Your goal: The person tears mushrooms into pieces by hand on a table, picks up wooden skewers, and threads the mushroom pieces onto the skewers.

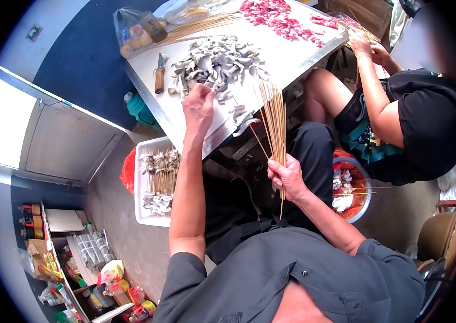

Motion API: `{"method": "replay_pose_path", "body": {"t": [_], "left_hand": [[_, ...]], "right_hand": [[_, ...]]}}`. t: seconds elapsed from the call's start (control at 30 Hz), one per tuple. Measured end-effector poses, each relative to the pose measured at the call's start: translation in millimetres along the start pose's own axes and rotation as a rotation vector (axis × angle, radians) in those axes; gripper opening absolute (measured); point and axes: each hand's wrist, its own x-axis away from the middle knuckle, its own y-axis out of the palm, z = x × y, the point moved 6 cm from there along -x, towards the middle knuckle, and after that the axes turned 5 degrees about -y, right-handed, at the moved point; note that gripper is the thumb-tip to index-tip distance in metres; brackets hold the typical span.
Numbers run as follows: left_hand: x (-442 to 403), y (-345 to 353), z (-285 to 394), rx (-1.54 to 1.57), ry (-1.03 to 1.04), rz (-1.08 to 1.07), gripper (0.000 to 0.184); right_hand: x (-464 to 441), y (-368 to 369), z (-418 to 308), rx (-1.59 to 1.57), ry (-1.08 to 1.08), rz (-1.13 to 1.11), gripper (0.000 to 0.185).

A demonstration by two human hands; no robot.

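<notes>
My right hand (288, 176) is wrapped round a fanned bundle of bamboo skewers (275, 121) below the table's near corner. One skewer leans away from the bundle to the left, with a few grey-white slices (243, 118) threaded near its tip. My left hand (198, 107) is closed at the table's near edge, beside a heap of grey-white slices (214, 62); whatever its fingers may hold is hidden. A knife with a wooden handle (159, 78) lies left of the heap on the pale metal-edged table (298, 62).
A white tray (138, 202) of loaded skewers stands on the floor at left. At right, a lined bucket (366, 202) holds more skewers. Red meat pieces (271, 16) and loose skewers (201, 26) lie farther back. Another person (421, 124) sits at right, hands on skewers.
</notes>
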Motion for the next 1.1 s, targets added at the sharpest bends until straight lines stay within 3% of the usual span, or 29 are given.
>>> {"method": "replay_pose_path", "body": {"t": [0.03,0.07,0.13,0.2,0.27,1.1], "left_hand": [[-1,-3,0,0.252,0.026,-0.025,0.005],[0,-4,-2,0.25,0.027,-0.021,0.005],[7,-2,-15,0.723,-0.231,-0.095,0.007],[10,-1,-21,0.849,-0.294,-0.145,0.008],[16,7,-30,1.11,-0.501,-0.188,0.009],[38,9,-24,1.016,-0.49,-0.128,0.019]], "right_hand": [[-1,2,0,-0.01,0.008,-0.008,0.011],[-2,4,0,-0.01,0.008,-0.013,0.011],[-3,9,-1,-0.006,0.005,-0.04,0.011],[-4,11,0,-0.001,0.01,-0.053,0.011],[-5,13,2,0.003,0.012,-0.064,0.011],[-1,17,9,0.058,0.041,-0.101,0.012]]}}
